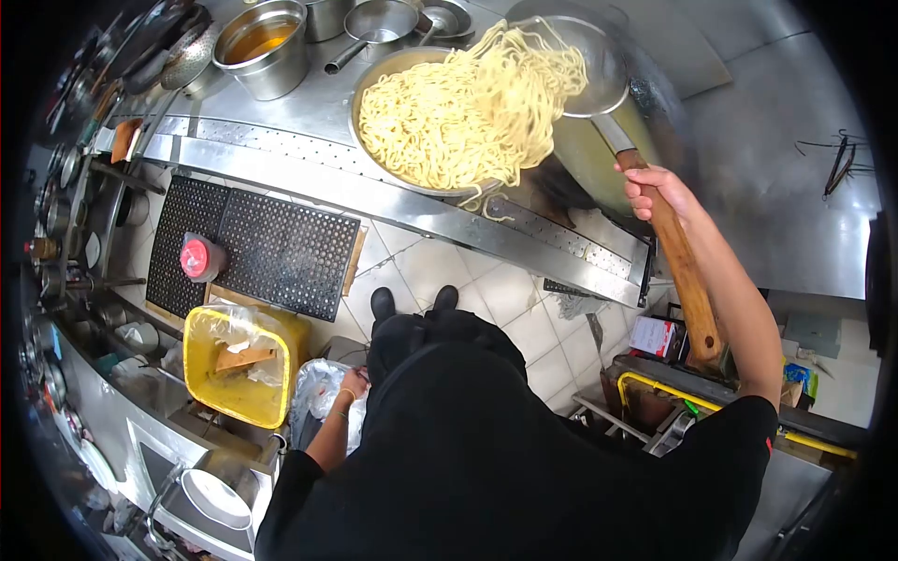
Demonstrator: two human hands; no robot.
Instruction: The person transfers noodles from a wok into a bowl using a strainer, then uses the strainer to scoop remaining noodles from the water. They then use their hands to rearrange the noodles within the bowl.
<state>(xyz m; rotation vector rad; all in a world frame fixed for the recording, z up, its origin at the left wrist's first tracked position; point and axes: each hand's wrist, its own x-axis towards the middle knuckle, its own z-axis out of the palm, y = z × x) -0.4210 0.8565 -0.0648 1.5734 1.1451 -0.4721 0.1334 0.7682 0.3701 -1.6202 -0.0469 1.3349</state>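
Observation:
My right hand (659, 194) is closed around the long wooden handle (690, 280) of a large strainer (599, 70). Its round metal head is tilted at the right rim of a wide metal bowl (355, 126). A mass of pale yellow noodles (430, 122) heaps in this bowl, and more noodles, blurred by motion, hang between strainer and heap. A few strands droop over the bowl's front rim. Low at my side, my left hand (354, 383) is beside a clear plastic bag (323, 393); its fingers are too small and partly hidden to read.
Behind the strainer lies a vat of cloudy yellowish liquid (599, 173). On the steel counter stand a pot of orange-brown liquid (262, 42) and a saucepan (382, 21). A yellow bin (192, 360), black mats (281, 252) and a red-lidded container (196, 257) are on the left.

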